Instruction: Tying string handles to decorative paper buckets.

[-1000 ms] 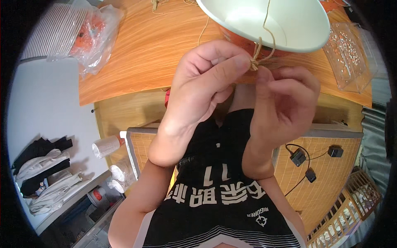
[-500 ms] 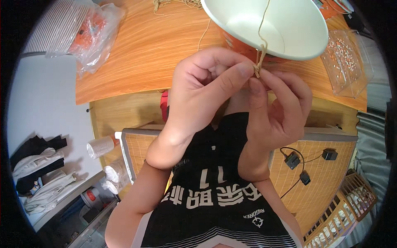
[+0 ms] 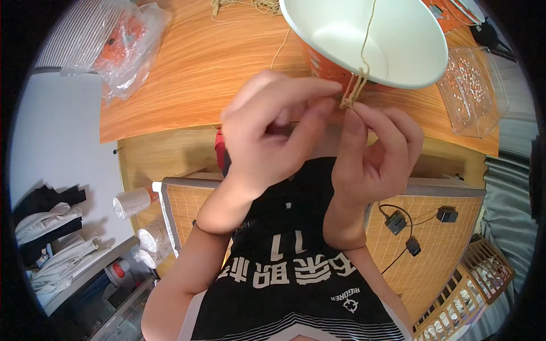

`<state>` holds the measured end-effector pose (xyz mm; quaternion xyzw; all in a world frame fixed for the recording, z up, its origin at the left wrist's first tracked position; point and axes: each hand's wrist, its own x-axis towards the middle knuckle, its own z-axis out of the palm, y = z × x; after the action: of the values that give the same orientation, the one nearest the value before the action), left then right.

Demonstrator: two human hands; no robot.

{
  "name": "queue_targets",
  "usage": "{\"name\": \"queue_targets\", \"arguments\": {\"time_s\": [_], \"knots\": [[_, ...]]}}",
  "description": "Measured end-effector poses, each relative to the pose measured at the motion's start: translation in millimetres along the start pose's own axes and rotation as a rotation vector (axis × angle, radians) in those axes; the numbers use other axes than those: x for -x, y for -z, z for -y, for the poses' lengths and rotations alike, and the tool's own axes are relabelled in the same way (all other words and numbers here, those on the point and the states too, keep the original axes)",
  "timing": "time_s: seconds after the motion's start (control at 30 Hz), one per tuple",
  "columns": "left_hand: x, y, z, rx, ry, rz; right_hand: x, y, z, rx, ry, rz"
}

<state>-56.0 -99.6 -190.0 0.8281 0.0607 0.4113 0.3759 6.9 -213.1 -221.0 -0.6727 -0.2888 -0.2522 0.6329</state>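
Yarn [image 3: 359,85], tan and twisted, is pinched at a small knot [image 3: 347,104] between the thumb and forefinger of the right hand [image 3: 378,156], just right of the centre of the frame; the other fingers of that hand are curled inward. The left hand [image 3: 270,133] is blurred and held just to the left of the knot, its thumb and forefinger parted by a narrow gap; nothing can be made out between them. Above the knot, a few strands are bunched together, and a single strand is led up across the pale inside of a large tub [image 3: 335,40], orange on its outer wall, at the top of the frame. Both hands are held over the near edge of a wood-grained table [image 3: 216,74]. More tan yarn [image 3: 253,7] is heaped at the top edge, left of the tub. At the right, small white and orange pieces [image 3: 462,82] are contained in a clear plastic box [image 3: 478,124]. In the upper left, a crumpled clear bag [image 3: 133,77] is seen beside a ribbed white stack [image 3: 74,37]. At the lower right, black adapters [image 3: 396,223] joined by cable are laid on a woven mat [image 3: 432,250].
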Motion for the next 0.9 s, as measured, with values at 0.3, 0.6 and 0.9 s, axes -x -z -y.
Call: {"name": "queue_targets", "arguments": {"time_s": [0.3, 0.6, 0.9], "knots": [[-16, 5, 8, -0.128, -0.384, 0.015, -15, 7, 5, 0.052, 0.117, 0.085], [-17, 2, 9, 0.031, -0.185, 0.001, -71, 30, 7, 0.291, 0.462, 0.244], [-14, 1, 11, 0.404, 0.147, 0.015, -85, 31, -2, 0.293, 0.609, 0.404]]}}
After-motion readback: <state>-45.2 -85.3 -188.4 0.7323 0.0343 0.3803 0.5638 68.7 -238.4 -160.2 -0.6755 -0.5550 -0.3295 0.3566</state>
